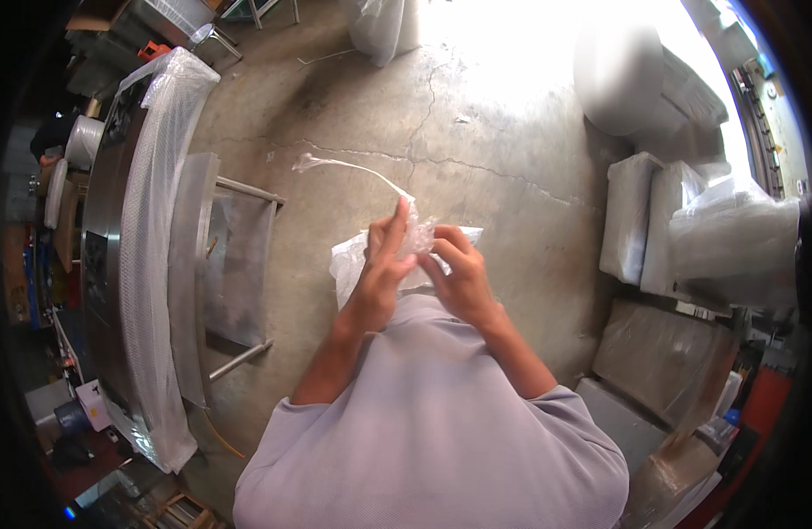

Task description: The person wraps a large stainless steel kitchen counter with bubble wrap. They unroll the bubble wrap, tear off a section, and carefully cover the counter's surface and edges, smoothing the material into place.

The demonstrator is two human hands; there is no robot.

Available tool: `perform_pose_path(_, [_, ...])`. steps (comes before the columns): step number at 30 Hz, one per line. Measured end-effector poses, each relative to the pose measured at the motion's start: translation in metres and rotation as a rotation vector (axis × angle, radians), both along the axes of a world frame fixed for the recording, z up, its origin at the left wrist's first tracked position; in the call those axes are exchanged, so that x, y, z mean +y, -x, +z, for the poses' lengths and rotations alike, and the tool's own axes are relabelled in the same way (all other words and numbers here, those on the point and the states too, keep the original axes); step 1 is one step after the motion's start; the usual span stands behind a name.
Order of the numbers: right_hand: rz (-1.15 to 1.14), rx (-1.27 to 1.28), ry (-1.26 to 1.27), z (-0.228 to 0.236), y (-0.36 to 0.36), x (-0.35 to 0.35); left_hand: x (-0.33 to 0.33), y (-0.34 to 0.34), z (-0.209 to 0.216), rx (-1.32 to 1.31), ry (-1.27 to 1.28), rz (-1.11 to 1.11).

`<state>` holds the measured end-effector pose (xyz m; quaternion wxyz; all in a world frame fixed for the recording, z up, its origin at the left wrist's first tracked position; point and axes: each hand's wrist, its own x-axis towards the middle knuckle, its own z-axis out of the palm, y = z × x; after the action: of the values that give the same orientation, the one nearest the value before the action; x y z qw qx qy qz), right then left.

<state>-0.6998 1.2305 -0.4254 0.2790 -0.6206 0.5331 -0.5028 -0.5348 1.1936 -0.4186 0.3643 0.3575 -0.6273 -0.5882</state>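
Concrete floor point(512, 132), cracked; part-wrapped steel counter point(152, 212), at left. Clear plastic film point(419, 236), crumpled: held before my grey shirt point(441, 397), pinched in the fingers of my left hand point(378, 280) and right hand point(464, 275); thin tail point(362, 167) trailing forward.

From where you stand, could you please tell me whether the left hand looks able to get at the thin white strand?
Probably yes: the left hand is right by the near end of the white strand and nothing visible stands between, though its fingers are at the clear plastic.
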Motion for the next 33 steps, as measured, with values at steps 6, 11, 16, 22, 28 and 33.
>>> perform_pose_path(6, [-0.129, -0.078, -0.334, 0.011, -0.007, 0.013, -0.021, -0.013, 0.003, -0.007, -0.209, -0.036])
perform_pose_path(11, [-0.364, -0.221, -0.317, 0.002, -0.033, 0.012, -0.023, -0.011, 0.002, -0.052, -0.154, 0.072])
perform_pose_path(16, [-0.275, -0.167, -0.075, -0.004, -0.039, 0.009, -0.025, -0.013, 0.010, -0.080, -0.038, 0.157])
perform_pose_path(22, [-0.274, -0.228, -0.243, 0.007, -0.024, 0.005, -0.042, -0.028, 0.016, -0.121, -0.129, 0.045])
perform_pose_path(28, [-0.264, -0.346, -0.320, 0.019, -0.035, -0.002, -0.052, -0.028, 0.030, -0.059, 0.052, 0.054])
perform_pose_path(33, [-0.227, -0.485, -0.203, 0.013, -0.029, -0.007, -0.048, -0.029, 0.052, -0.258, 0.022, 0.184])
